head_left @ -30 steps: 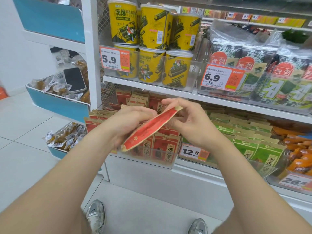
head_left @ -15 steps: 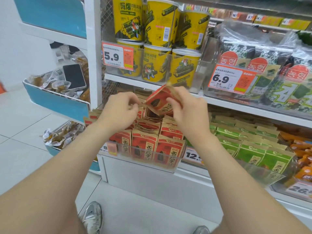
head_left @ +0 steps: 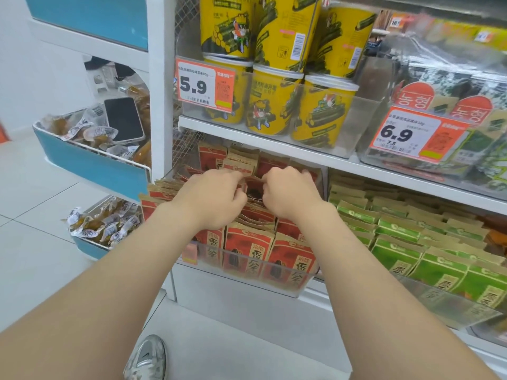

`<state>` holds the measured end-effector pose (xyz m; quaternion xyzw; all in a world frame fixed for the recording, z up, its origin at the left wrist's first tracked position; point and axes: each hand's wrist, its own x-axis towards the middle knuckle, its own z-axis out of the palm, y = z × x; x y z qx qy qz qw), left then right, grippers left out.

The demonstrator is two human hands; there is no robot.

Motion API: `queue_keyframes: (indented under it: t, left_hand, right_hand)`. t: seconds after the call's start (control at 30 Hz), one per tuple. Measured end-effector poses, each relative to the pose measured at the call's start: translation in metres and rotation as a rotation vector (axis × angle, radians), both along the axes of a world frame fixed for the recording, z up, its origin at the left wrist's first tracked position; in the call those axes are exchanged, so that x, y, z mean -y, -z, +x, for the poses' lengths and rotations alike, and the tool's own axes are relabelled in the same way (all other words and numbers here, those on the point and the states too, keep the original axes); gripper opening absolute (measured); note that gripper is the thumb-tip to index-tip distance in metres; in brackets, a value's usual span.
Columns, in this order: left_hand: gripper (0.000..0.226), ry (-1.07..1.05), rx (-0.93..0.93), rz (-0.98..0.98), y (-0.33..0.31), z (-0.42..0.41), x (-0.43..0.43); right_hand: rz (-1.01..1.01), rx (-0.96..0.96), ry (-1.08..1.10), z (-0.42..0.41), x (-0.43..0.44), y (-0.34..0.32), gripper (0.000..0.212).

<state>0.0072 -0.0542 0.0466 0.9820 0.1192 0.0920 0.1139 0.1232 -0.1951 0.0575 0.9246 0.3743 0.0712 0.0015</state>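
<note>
Red and kraft paper: the seed packet (head_left: 253, 189) sits between both hands, low among the standing rows of like packets in the clear tray (head_left: 247, 272) on the lower shelf, in the middle row and toward the far end. The left hand (head_left: 211, 197) has its fingers curled and pinches the packet's left top corner. The right hand (head_left: 290, 194) is curled the same way on the right corner. Only a dark strip of the packet face shows between the knuckles, and its lower part is hidden by the packets in front. Judgement: placement is well advanced, with the packet already down in its row and its top about level with its neighbours. Left to do, as far as can be seen, is to seat it fully, release both hands, and perhaps square the leaning stack at the tray's left. The near row stands upright against the tray wall. Green packets (head_left: 411, 242) lie to the right, yellow tubs (head_left: 274, 105) on the shelf above.
</note>
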Motion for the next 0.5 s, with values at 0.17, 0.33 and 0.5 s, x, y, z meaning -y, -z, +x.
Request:
queue_keyframes:
  t: [0.17,0.33,0.5]
  left_hand:
    - [0.049,0.008,0.021,-0.036,0.001,-0.004,0.000]
    - [0.020,0.068,0.082,-0.154,-0.005,-0.012,-0.001]
    - [0.023,0.047,0.029,-0.203,-0.012,-0.018,0.004]
  right_hand:
    - [-0.208,-0.240,0.125,-0.001,-0.006,-0.012,0.036]
    - [-0.028,-0.437,0.113,-0.002,-0.001,-0.020,0.059]
    - [0.076,-0.402,0.053,0.011,0.005,-0.019,0.090]
